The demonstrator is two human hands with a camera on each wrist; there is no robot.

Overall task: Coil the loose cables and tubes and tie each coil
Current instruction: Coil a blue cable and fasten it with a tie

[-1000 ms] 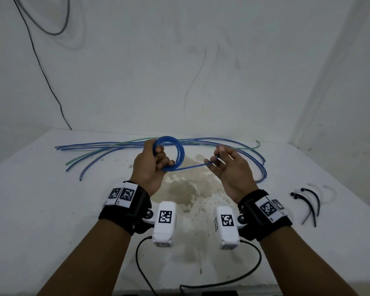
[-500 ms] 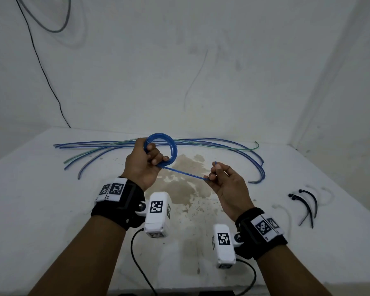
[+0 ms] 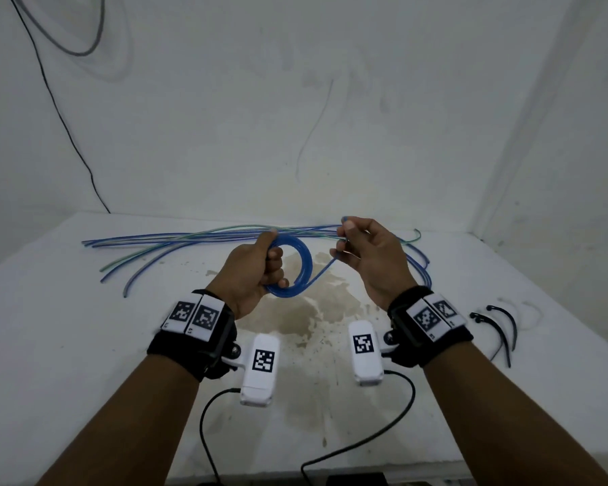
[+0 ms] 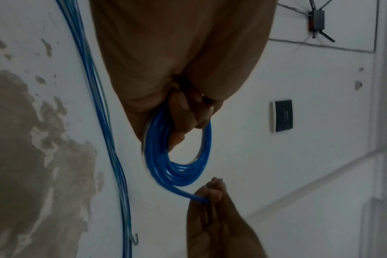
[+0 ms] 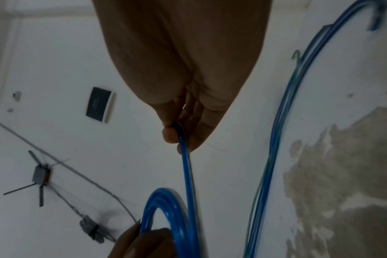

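A coil of blue tube [image 3: 304, 264] [image 4: 179, 167] [image 5: 164, 209] hangs above the white table, gripped on its left side by my left hand [image 3: 260, 268] [image 4: 183, 115], fingers curled through the ring. The tube's free tail [image 3: 322, 273] [image 5: 186, 165] runs up and right to my right hand [image 3: 362, 250] [image 5: 177, 136], which pinches it near its end between thumb and fingers. Behind both hands, several loose blue and green tubes [image 3: 190, 240] [image 4: 104, 122] [image 5: 281, 122] lie stretched across the back of the table.
Black ties [image 3: 495, 324] lie on the table at the right. A brown stain [image 3: 313, 310] marks the white table under the hands. White walls close off the back and right. Black wrist-camera cords [image 3: 383, 433] trail to the near edge.
My right hand has risen and moved away from me with the tail, now level with the top of the coil. The left hand has turned the coil slightly and lowered it.
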